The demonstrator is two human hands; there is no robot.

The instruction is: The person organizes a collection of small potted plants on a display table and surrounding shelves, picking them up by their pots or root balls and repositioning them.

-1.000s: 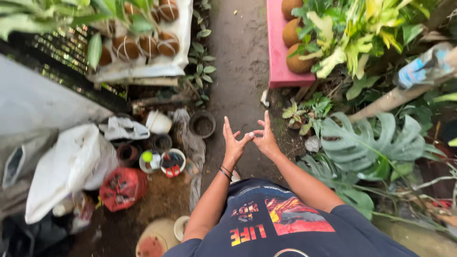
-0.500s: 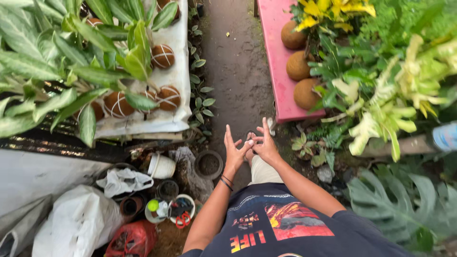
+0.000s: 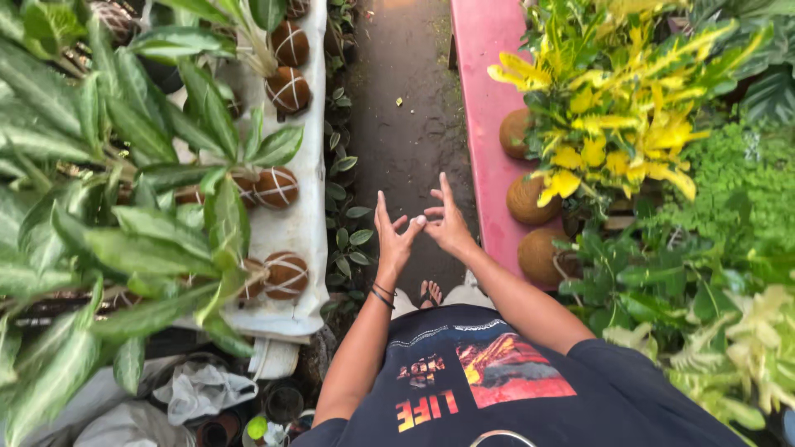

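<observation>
Both my hands are raised in front of my chest over a dark, wet path (image 3: 406,124). My left hand (image 3: 392,238) has its fingers spread and pointing up, with thin dark bracelets (image 3: 382,293) on the wrist. My right hand (image 3: 448,223) is also spread, next to it. A fingertip of each hand meets between them. Neither hand holds anything. My dark printed T-shirt (image 3: 480,381) fills the bottom of the view, and my sandalled feet (image 3: 429,291) show just below the hands.
A pink bench (image 3: 484,99) on the right carries round brown husk balls (image 3: 527,199) with yellow-leaved plants (image 3: 613,124). On the left, a white-covered shelf (image 3: 308,207) holds brown string-wrapped balls (image 3: 285,275) under long green leaves (image 3: 124,232). Pots and plastic bags (image 3: 203,393) lie at lower left.
The view has moved forward along the path; the pots and bags slid to the bottom left and the bench came nearer. My hands stay raised together, fingers spread.
</observation>
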